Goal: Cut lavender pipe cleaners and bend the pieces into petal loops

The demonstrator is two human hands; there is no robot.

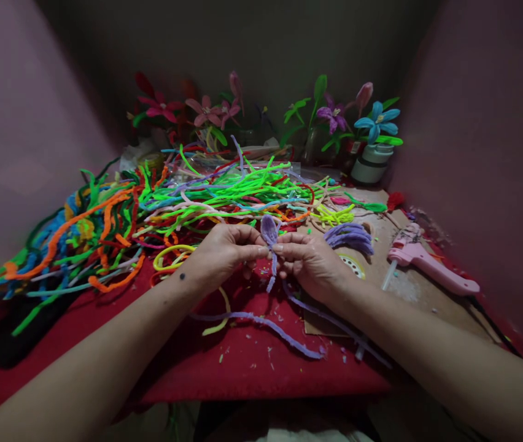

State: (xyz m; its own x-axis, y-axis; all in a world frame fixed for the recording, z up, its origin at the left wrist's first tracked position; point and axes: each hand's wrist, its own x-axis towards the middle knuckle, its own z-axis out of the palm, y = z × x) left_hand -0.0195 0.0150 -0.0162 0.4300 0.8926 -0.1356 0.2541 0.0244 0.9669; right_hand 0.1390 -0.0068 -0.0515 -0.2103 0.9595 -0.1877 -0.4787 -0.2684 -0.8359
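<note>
Both hands meet over the red cloth (243, 362) and pinch one lilac pipe-cleaner petal (269, 231), a small folded loop with a stem hanging below. My left hand (224, 252) grips it from the left with fingers closed. My right hand (310, 261) pinches it from the right. A long lilac pipe cleaner (280, 328) trails across the cloth under my wrists. Several finished lilac petals (348, 236) lie just right of my right hand.
A big heap of coloured pipe cleaners (151, 209) covers the left and middle. A pink glue gun (427, 261) lies on cardboard at the right. Pipe-cleaner flowers (206, 110) and a blue flower (376, 123) in pots stand at the back. Walls close in on both sides.
</note>
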